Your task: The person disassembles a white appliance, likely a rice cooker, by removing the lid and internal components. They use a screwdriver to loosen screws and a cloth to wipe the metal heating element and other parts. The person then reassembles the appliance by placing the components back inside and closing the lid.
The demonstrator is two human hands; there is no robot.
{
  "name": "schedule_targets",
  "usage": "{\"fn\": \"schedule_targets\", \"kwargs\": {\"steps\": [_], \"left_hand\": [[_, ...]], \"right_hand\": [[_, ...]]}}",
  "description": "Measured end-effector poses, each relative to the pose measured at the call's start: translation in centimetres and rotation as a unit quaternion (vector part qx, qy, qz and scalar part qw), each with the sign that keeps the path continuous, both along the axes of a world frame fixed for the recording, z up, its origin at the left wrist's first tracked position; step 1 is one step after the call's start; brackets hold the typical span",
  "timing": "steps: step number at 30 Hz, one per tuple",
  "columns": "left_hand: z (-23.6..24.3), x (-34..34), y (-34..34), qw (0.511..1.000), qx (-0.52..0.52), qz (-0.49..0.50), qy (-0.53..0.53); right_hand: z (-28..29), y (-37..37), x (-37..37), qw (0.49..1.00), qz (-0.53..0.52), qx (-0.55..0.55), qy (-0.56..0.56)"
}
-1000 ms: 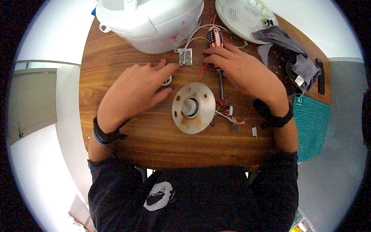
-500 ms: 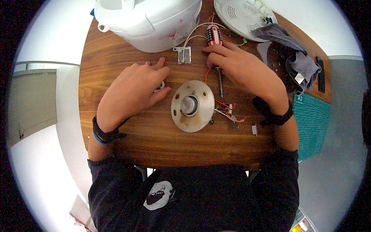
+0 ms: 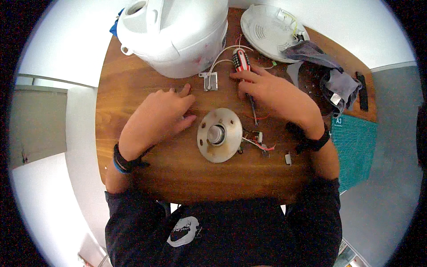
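Observation:
My left hand [image 3: 162, 113] rests on the wooden table with its fingers apart and holds nothing I can see. My right hand [image 3: 273, 91] lies across a screwdriver [image 3: 241, 59] with a red, black and white handle, its fingers loosely spread over the lower handle. The screwdriver's shaft comes out beneath the hand toward me. Between and nearer than both hands lies a round, stained metal plate [image 3: 231, 138] with a raised centre. Beside it are loose wires [image 3: 258, 144] with small parts. A small metal bracket [image 3: 211, 82] with white wires sits beyond, between the hands.
A white appliance body [image 3: 187, 49] stands at the far left. Behind the screwdriver is a round white cover [image 3: 267, 33]. To the right lie a grey cloth [image 3: 340, 84], a black strip [image 3: 362, 91] and a green cutting mat [image 3: 353, 151]. A small white piece [image 3: 288, 159] lies near my right wrist.
The whole view has shifted, so the tabletop things appear lower. Both hands stay in nearly the same places among them. A ring-like piece seen under my left hand no longer shows.

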State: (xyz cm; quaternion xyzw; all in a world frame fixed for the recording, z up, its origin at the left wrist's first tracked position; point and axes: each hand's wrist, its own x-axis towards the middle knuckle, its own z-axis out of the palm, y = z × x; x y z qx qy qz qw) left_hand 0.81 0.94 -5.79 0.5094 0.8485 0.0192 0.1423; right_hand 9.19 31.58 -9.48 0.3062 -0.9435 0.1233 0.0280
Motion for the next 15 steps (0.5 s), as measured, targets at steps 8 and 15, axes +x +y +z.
{"fn": "schedule_targets", "kwargs": {"steps": [8, 15], "left_hand": [[1.1, 0.1, 0.0, 0.999, 0.015, 0.000, -0.032], [1.8, -0.2, -0.8, 0.994, 0.094, -0.042, -0.032]], "right_hand": [[2.5, 0.1, 1.2, 0.989, -0.044, -0.007, -0.142], [7.7, 4.0, 4.4, 0.991, -0.131, -0.029, -0.025]]}}
